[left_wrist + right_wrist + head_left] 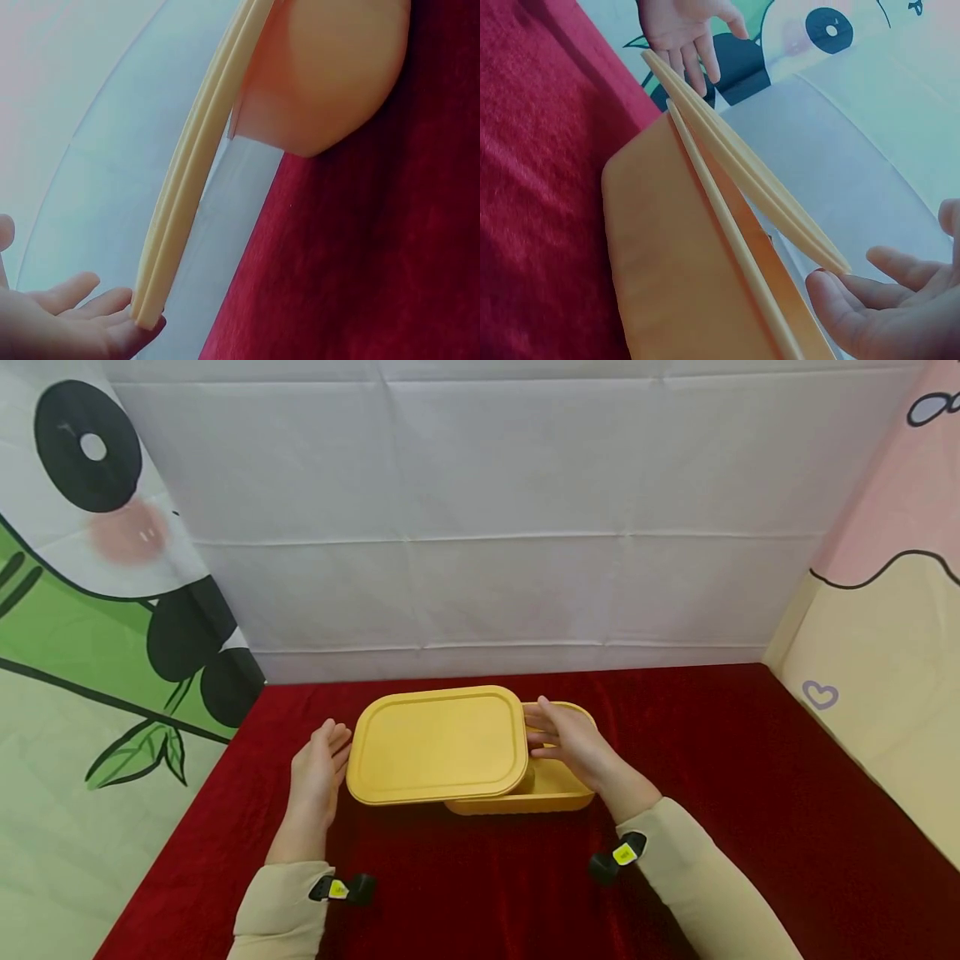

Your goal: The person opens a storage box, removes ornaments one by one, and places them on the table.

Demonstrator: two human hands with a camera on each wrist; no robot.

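Observation:
A yellow rectangular lid lies slantwise over a matching yellow box, shifted left so the box's right part shows. My left hand is at the lid's left edge, fingers nearly straight; in the left wrist view its fingertips touch the lid's rim. At the other end my right hand reaches over the box, its extended fingertips against the lid's right edge. The right wrist view shows a gap between the lid and the box's rim. Most of the box's inside is hidden.
Dark red cloth covers the table. Behind it hangs a creased white sheet. Cartoon-printed cloths stand at the left and right sides.

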